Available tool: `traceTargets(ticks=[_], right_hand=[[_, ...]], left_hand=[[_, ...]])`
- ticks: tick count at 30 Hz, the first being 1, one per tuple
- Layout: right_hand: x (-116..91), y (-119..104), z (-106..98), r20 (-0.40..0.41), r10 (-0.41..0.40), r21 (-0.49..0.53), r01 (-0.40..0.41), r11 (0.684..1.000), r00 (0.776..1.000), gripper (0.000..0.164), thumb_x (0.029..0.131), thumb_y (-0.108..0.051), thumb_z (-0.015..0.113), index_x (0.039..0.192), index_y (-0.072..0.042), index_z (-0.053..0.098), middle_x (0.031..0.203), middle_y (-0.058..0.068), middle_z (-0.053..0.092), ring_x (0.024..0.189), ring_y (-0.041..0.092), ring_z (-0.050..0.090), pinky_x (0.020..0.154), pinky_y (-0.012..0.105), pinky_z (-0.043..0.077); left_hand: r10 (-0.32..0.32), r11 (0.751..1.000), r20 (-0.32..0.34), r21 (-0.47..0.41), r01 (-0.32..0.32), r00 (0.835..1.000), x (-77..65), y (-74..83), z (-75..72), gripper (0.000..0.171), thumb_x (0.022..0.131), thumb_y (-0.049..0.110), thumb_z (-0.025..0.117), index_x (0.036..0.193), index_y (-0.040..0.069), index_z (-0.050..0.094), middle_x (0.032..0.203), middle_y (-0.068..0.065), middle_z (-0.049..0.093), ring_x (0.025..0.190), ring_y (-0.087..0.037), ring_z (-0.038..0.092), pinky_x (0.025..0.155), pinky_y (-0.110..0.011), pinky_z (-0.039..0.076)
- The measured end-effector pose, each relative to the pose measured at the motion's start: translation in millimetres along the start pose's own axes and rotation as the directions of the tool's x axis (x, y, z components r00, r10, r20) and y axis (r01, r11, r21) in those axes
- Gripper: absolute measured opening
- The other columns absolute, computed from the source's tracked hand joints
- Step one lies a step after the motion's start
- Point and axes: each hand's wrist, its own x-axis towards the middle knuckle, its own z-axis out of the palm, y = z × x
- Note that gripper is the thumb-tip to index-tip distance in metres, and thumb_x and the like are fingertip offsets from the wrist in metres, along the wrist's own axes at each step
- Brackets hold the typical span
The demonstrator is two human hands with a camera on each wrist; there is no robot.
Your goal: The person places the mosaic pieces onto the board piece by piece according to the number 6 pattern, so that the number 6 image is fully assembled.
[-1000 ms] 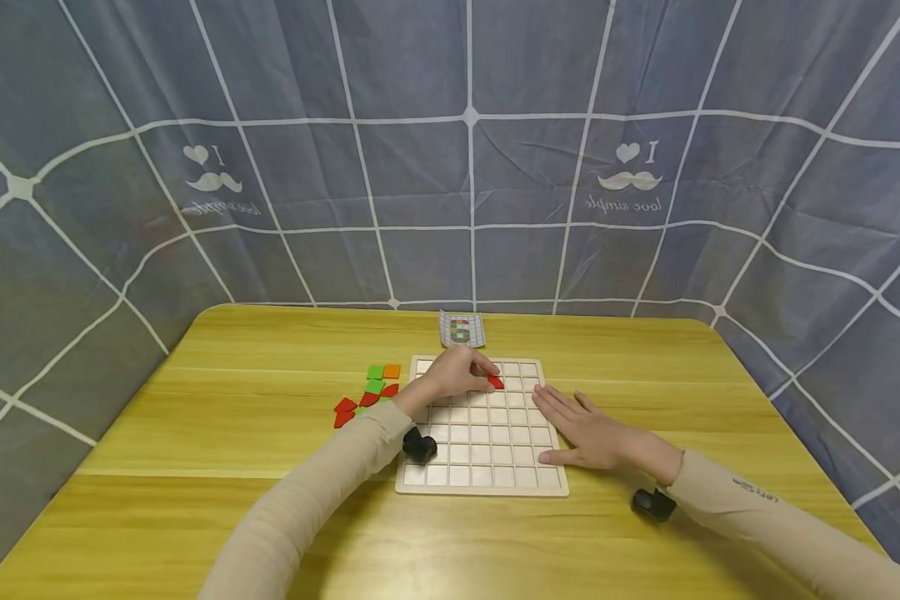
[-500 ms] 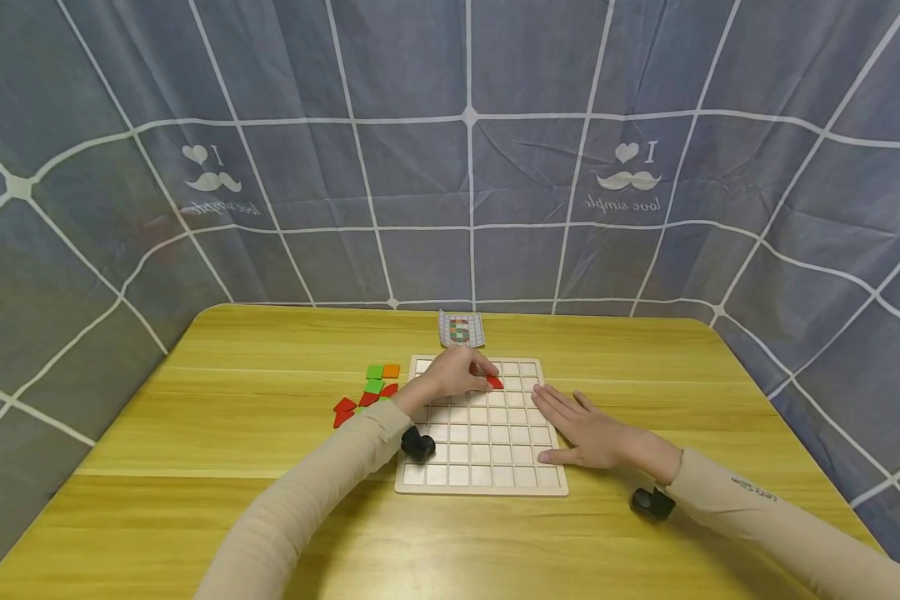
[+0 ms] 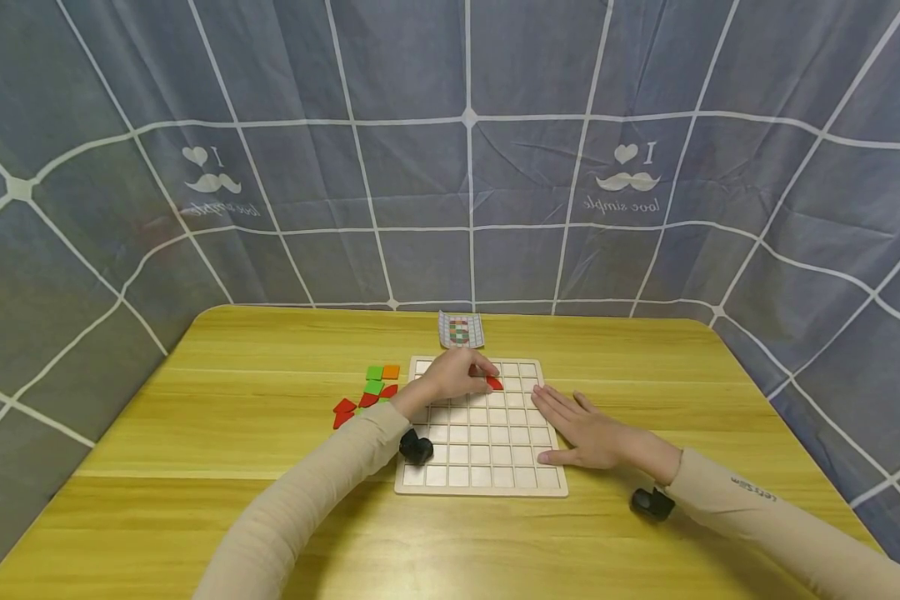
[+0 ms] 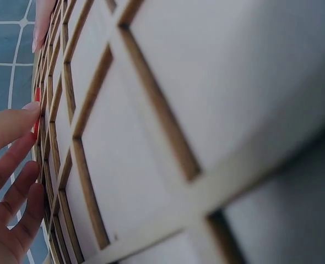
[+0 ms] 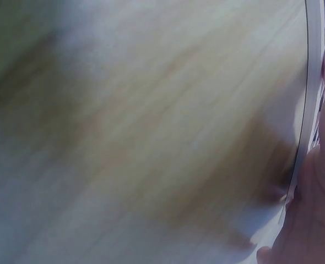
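Observation:
A pale wooden grid board (image 3: pixel 482 492) lies flat at the middle of the table. Near its far side, the left hand (image 3: pixel 453 372) holds a red curved-edged tile (image 3: pixel 496 383) between thumb and index finger, right at one of the cells. From the left wrist, the thumb (image 4: pixel 11 127) shows against the red tile's thin edge (image 4: pixel 37 94), and the other fingers spread loosely below. The right hand (image 3: pixel 596 435) rests on the board's right border, fingers straight and thumb apart; its wrist view shows the hand (image 5: pixel 311 220) along that edge.
Left of the board lie several loose tiles: a green square (image 3: pixel 375 372), an orange square (image 3: pixel 392 372) and red pieces (image 3: pixel 344 406), some partly behind the left sleeve. A small printed pattern card (image 3: pixel 476 327) lies beyond the board. A grey curtain (image 3: pixel 420 167) hangs behind the table.
Both hands keep nearly the same place. The left hand and wrist shift very slightly, and the red tile shows at a slightly different angle under the fingertips.

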Motion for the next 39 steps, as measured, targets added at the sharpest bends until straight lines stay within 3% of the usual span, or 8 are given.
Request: traceTargets(ticks=[9, 15, 21, 32, 39], right_hand=[[-2, 0, -1, -0.009, -0.01, -0.008, 0.01, 1.0, 1.0, 0.091, 0.094, -0.056, 0.048, 0.154, 0.0, 0.008, 0.161, 0.019, 0.003, 0.149, 0.036, 0.005, 0.113, 0.064, 0.01], [-3, 0, -1, -0.03, -0.025, -0.008, 0.025, 1.0, 0.999, 0.09, 0.094, -0.055, 0.048, 0.153, 0.001, 0.01, 0.161, 0.02, 0.005, 0.148, 0.038, 0.006, 0.113, 0.064, 0.011], [-3, -1, 1, -0.049, -0.045, -0.009, 0.045, 0.999, 0.998, 0.089, 0.094, -0.053, 0.049, 0.153, 0.002, 0.011, 0.16, 0.021, 0.006, 0.148, 0.039, 0.008, 0.114, 0.062, 0.013], [-5, 0, 2, -0.067, -0.036, -0.014, 0.035, 0.999, 0.997, 0.089, 0.095, -0.053, 0.049, 0.153, 0.001, 0.01, 0.16, 0.022, 0.006, 0.148, 0.04, 0.007, 0.114, 0.061, 0.014], [-4, 1, 5, -0.068, -0.047, -0.008, 0.046, 0.999, 0.997, 0.088, 0.095, -0.052, 0.05, 0.153, 0.0, 0.01, 0.161, 0.02, 0.006, 0.148, 0.04, 0.005, 0.114, 0.062, 0.012]], left_hand=[[-0.027, 0.999, 0.022, -0.034, 0.027, 0.999, -4.6, 2.9, -6.7, 0.027, 0.086, 0.019, 0.072, 0.113, 0.014, 0.072, 0.114, -0.002, 0.071, 0.093, -0.015, 0.065, 0.078, -0.026, 0.051], [-0.058, 0.996, 0.011, -0.074, 0.059, 0.998, -12.8, 4.8, -21.0, 0.027, 0.087, 0.017, 0.069, 0.114, 0.011, 0.072, 0.114, -0.005, 0.069, 0.091, -0.018, 0.061, 0.07, -0.025, 0.047], [-0.068, 0.997, -0.015, -0.045, 0.067, 0.998, -25.4, 2.3, -36.5, 0.029, 0.088, 0.017, 0.069, 0.116, 0.01, 0.07, 0.117, -0.005, 0.069, 0.095, -0.02, 0.059, 0.075, -0.029, 0.047], [-0.113, 0.994, -0.11, -0.015, 0.113, 0.987, -53.7, -25.5, -58.7, 0.031, 0.087, 0.02, 0.071, 0.116, 0.01, 0.07, 0.116, -0.006, 0.069, 0.097, -0.023, 0.061, 0.083, -0.037, 0.05], [-0.13, 0.991, -0.132, -0.03, 0.128, 0.983, -76.0, -40.9, -69.2, 0.031, 0.087, 0.017, 0.069, 0.116, 0.006, 0.069, 0.117, -0.009, 0.069, 0.1, -0.026, 0.061, 0.087, -0.041, 0.05]])
